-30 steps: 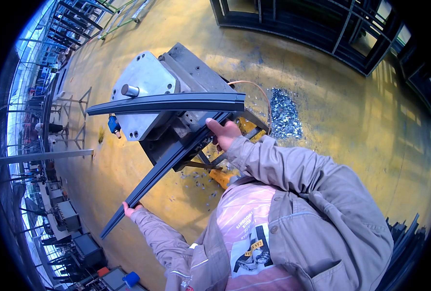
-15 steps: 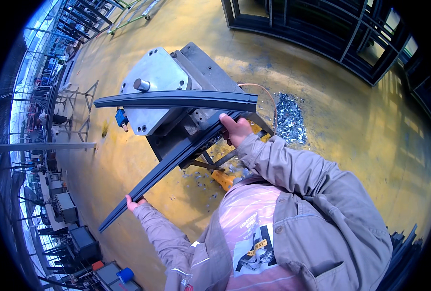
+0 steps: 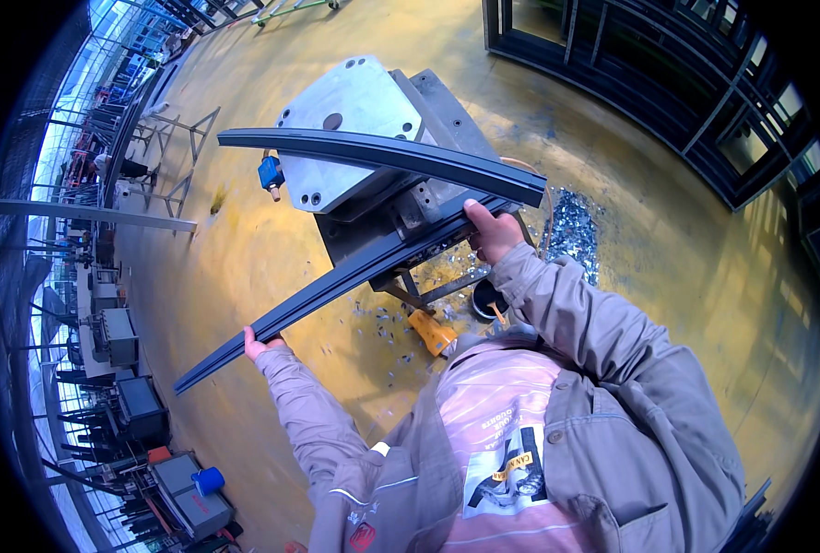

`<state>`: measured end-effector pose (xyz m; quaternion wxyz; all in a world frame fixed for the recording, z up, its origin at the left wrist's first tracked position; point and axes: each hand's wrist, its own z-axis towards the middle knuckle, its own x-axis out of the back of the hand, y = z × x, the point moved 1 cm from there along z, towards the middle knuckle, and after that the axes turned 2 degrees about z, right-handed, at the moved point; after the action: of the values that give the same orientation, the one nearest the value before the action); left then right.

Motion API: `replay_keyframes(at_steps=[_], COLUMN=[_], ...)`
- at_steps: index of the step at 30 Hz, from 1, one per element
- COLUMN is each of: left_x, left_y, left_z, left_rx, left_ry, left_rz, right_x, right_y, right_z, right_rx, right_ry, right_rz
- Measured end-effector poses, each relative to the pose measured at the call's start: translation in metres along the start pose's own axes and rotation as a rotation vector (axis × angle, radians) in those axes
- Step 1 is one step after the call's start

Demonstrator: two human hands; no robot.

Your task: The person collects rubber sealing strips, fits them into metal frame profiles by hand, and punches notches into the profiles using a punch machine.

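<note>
Left grip: your left hand [image 3: 262, 344] pinches the lower profile [image 3: 354, 273]; its thumb is on the upper side, its other fingers go beneath and are mostly hidden.
Right grip: your right hand [image 3: 495, 232] pinches the same profile close to its far end, with the thumb on top and the fingers curled below.
Long axis: this dark grey, grooved bar runs slanting, from its near end at your left up to its far end at your right.
Profile and grips: the greater length lies between your two hands; one end sticks out past the left hand, and the other reaches just beyond the right thumb.
Place of profile: its right part passes over the near side of the machine [image 3: 456, 124], but I cannot tell if they touch; its left part is above the yellow floor [image 3: 244, 267].
Second bar: the upper profile [image 3: 382, 154] crosses over the silver plate [image 3: 354, 97]; the two bars are close at the right and spread apart toward the left.
Around: a heap of metal chips [image 3: 574, 230] lies right of the machine; a dark round container [image 3: 479, 304] stands near you.
</note>
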<state>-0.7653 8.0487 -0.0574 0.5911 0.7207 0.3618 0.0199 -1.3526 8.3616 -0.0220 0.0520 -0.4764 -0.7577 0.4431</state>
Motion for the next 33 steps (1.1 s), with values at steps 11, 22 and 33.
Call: replay_keyframes(at_steps=[11, 22, 33], left_x=[0.016, 0.046, 0.173], left_y=[-0.016, 0.093, 0.205], left_z=[0.025, 0.075, 0.084], left_rx=[0.051, -0.030, -0.134], left_ry=[0.091, 0.233, 0.288], left_rz=[0.017, 0.079, 0.193], right_x=[0.030, 0.091, 0.046], right_y=[-0.015, -0.015, -0.048], right_z=[0.005, -0.018, -0.136], right_rx=[0.027, -0.085, 1.069], right_ry=[-0.046, -0.224, -0.635], right_rz=[-0.102, -0.022, -1.272])
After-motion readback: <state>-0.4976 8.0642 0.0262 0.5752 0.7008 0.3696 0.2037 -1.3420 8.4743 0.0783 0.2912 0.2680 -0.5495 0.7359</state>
